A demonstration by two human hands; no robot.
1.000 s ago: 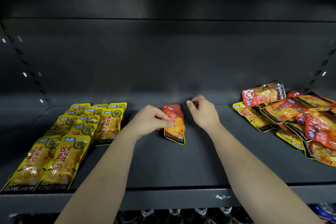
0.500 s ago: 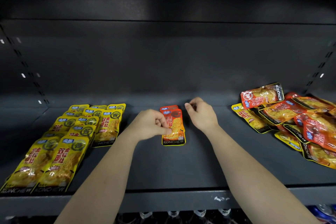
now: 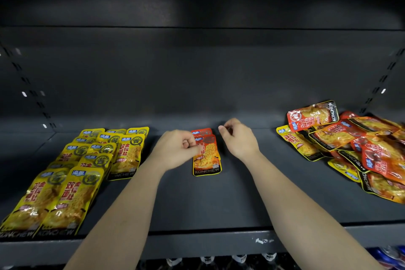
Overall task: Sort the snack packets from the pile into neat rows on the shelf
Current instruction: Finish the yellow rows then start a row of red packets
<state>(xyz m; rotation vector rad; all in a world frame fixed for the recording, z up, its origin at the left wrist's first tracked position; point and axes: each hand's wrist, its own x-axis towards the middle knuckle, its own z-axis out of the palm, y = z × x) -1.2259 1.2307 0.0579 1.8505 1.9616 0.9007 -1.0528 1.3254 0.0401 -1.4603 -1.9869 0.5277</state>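
A short row of red snack packets (image 3: 207, 160) lies overlapping at the middle of the dark shelf (image 3: 219, 201), the front one straight with its label toward me. My left hand (image 3: 176, 149) has curled fingers and pinches the front packet's left edge with the thumb on top. My right hand (image 3: 240, 141) hovers just right of the row, fingers loosely curled, holding nothing. Neat rows of yellow packets (image 3: 87, 166) fill the shelf's left part. The unsorted pile of red and yellow packets (image 3: 350, 145) lies at the right.
The shelf's back wall (image 3: 201, 77) stands close behind the red row. Bare shelf lies between the red row and the pile, and in front of my hands up to the front lip (image 3: 219, 245). Bottle caps (image 3: 240, 258) show on the level below.
The front red packet turned from tilted to straight and slid slightly back onto the row. My right hand came off the packets' top right corner and now sits beside them.
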